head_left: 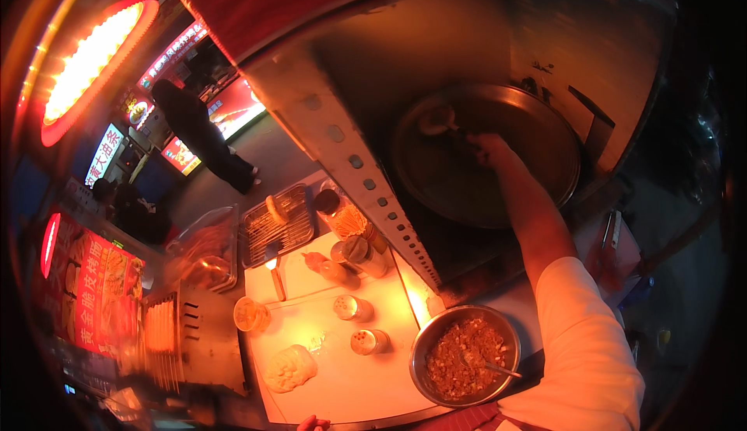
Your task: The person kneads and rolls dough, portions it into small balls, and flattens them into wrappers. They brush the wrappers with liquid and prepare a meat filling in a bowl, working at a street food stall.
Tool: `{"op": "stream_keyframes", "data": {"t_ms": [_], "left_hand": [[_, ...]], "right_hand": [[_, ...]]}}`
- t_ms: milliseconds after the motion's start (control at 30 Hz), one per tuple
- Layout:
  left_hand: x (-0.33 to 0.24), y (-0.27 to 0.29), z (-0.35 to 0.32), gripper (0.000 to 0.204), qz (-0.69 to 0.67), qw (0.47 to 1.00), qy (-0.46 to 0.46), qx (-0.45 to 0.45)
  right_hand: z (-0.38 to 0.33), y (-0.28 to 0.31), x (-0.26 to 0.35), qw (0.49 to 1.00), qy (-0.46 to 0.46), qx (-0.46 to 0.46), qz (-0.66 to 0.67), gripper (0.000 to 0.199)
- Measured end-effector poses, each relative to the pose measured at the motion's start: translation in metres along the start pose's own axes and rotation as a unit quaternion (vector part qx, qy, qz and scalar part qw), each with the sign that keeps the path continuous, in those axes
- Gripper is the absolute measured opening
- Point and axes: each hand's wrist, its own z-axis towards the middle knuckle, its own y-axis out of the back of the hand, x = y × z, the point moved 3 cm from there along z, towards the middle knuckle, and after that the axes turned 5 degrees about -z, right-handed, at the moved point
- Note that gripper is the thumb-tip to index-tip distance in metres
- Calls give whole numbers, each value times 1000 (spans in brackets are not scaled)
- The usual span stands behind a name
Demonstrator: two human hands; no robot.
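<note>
My right hand (pixel 489 149) is closed on the handle of a ladle (pixel 437 122), reaching over a wide round pan (pixel 572 168). The ladle's round head rests in or just above the far left part of the pan; which of the two I cannot tell. At the bottom edge only a few fingers of my left hand (pixel 313 423) show, and the rest is cut off. Closest to them, a pale lump of dough (pixel 290 369) lies on the white work surface (pixel 342 392). A steel bowl (pixel 416 369) of reddish chopped filling (pixel 464 352) stands below my right arm, a spoon (pixel 498 369) leaning in it.
Two shakers (pixel 352 307) (pixel 369 342) stand mid-counter near a small cup (pixel 250 314). Behind are a spatula (pixel 276 277), a squeeze bottle (pixel 327 268), jars and a wire rack (pixel 284 233) with a fried piece. A perforated metal panel (pixel 354 159) borders the pan. Another person (pixel 194 131) stands beyond.
</note>
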Motion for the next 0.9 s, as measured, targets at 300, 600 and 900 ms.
{"op": "stream_keyframes", "data": {"t_ms": [300, 600, 900], "left_hand": [[15, -5, -6, 18, -23, 999, 42, 21], [11, -16, 17, 17, 35, 987, -129, 90], [1, -8, -1, 14, -187, 973, 132, 9]], "right_hand": [[-34, 0, 51, 795, 144, -157, -568, 34], [-165, -6, 81, 757, 209, -151, -601, 31], [-137, -12, 53, 785, 254, -144, -546, 31]]}}
